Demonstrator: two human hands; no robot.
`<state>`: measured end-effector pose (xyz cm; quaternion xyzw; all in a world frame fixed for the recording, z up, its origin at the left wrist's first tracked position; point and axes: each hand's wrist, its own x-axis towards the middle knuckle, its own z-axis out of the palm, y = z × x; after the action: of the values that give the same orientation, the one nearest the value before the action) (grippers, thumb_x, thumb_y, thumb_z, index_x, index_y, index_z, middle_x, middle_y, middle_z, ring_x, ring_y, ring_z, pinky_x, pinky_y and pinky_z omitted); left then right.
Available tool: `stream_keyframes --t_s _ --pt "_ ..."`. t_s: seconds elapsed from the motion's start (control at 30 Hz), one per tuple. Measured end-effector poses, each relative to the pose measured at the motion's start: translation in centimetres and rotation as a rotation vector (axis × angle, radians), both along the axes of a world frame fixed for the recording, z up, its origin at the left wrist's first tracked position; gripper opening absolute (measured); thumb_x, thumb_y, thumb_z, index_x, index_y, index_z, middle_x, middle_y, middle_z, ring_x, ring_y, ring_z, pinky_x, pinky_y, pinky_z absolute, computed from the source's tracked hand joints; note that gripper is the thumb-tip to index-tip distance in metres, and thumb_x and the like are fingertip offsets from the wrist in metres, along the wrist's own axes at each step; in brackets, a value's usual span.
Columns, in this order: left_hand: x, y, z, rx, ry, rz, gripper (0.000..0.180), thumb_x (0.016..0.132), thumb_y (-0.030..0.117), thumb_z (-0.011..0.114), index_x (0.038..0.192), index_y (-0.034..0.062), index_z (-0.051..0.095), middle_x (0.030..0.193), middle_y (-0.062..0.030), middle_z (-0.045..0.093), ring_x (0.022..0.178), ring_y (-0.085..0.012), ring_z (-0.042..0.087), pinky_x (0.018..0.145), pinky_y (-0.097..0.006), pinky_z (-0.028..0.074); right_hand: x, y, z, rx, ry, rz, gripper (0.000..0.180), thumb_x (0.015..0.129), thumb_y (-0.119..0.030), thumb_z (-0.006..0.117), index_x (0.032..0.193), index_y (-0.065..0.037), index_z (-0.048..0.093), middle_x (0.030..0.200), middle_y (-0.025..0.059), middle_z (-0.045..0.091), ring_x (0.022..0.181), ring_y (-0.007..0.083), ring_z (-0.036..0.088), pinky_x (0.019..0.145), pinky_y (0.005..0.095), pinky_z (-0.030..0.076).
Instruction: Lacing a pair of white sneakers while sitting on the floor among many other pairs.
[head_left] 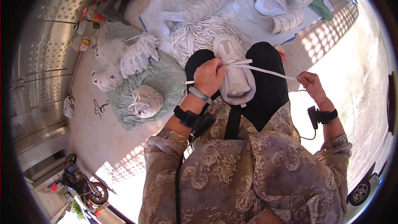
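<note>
White shoe point(237, 76) is sitting on the lap point(270, 99), right hand point(311, 86) pinching a lace point(273, 73) pulled out sideways. Left hand point(208, 76) is right at the shoe, can't tell if its fingers pinch anything.

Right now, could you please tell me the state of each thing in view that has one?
Lace: taut between shoe and right hand
Shoe: resting on the lap
Left hand: closed on lace, beside shoe
Right hand: closed on lace
Cord heap: loose
Cloth: spread, creased
Wrist straps: fastened
Motorbike: parked
</note>
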<state>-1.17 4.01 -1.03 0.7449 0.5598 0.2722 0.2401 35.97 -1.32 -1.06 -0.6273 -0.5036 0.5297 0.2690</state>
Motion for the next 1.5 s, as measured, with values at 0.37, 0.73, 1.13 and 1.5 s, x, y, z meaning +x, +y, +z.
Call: stream_keyframes --t_s 0.37,0.73,1.13,1.5 --pt "-3.0 -2.9 4.5 -0.272 -0.114 -0.267 0.011 0.078 0.008 0.055 0.069 0.0041 0.051 0.057 -0.0098 0.048 0.054 -0.0235 0.047 0.051 -0.033 0.039 1.6 -0.2 -0.7 0.028 -0.039 -0.08 0.02 0.085 -0.014 0.058 0.068 -0.003 0.057 0.056 -0.0064 0.044 0.053 0.0043 0.035 0.049 0.0209 0.03" --pt "-6.8 -5.9 4.6 -0.348 -0.213 -0.243 0.013 0.083 0.003 0.053 0.071 0.0008 0.05 0.057 -0.0019 0.041 0.054 -0.0077 0.036 0.048 -0.024 0.034 3.0 -0.2 -1.3 0.001 -0.033 -0.108 0.017 0.084 -0.011 0.057 0.069 -0.004 0.059 0.058 -0.0061 0.047 0.055 0.0037 0.037 0.052 0.0205 0.031" --pt "-4.9 -5.7 6.0 -0.407 -0.334 -0.181 0.013 0.084 0.008 0.059 0.074 0.0017 0.052 0.059 0.0037 0.043 0.055 -0.0048 0.035 0.049 -0.021 0.032 1.2 0.1 0.5 -0.051 0.032 -0.063 0.023 0.086 -0.017 0.056 0.066 -0.006 0.054 0.055 -0.0071 0.041 0.052 0.0036 0.031 0.048 0.02 0.027" --pt "-7.0 -5.8 9.4 -0.26 -0.055 -0.067 0.005 0.078 0.006 0.059 0.076 0.0053 0.054 0.051 -0.0099 0.05 0.045 -0.0268 0.051 0.044 -0.033 0.039 0.2 1.2 2.0 0.085 0.054 0.032 0.015 0.085 -0.019 0.058 0.076 -0.007 0.054 0.057 -0.0079 0.04 0.052 0.0024 0.032 0.047 0.0198 0.027"
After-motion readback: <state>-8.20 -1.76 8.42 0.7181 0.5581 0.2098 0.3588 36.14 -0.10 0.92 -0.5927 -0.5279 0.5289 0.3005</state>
